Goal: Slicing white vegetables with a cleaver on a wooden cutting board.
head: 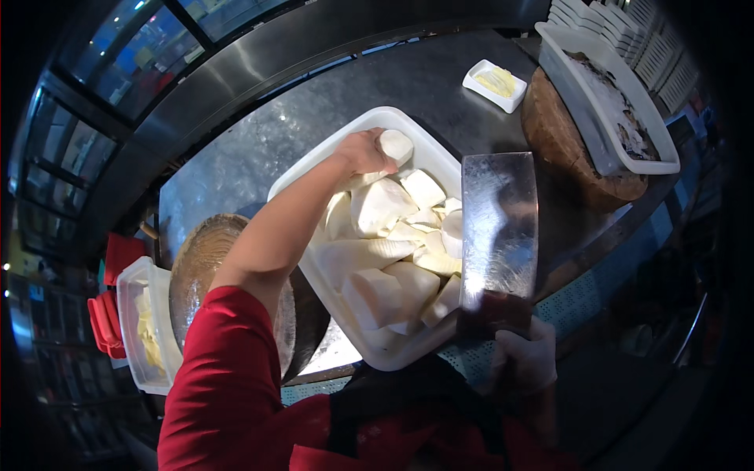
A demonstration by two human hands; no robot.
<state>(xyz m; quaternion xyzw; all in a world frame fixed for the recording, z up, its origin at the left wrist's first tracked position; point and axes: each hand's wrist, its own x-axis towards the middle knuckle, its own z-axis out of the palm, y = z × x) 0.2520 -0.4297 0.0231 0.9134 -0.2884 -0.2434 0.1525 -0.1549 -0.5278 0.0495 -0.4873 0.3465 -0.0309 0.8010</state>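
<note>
My left hand is bare and grips a thick, pale piece of bamboo shoot at the far end of a white plastic tub. Peeled bamboo shoot chunks and thinner slices are heaped in the tub; some show ridged sides. In my right hand, which wears a thin whitish glove, is the handle of a broad cleaver. Its wide steel blade points away from me and covers part of the tub's right side from view.
A round wooden chopping block stands left of the tub, beside a clear container of pale slices. Another block supports a long white bin. A small white dish holds yellowish shreds. Beneath lies a steel counter.
</note>
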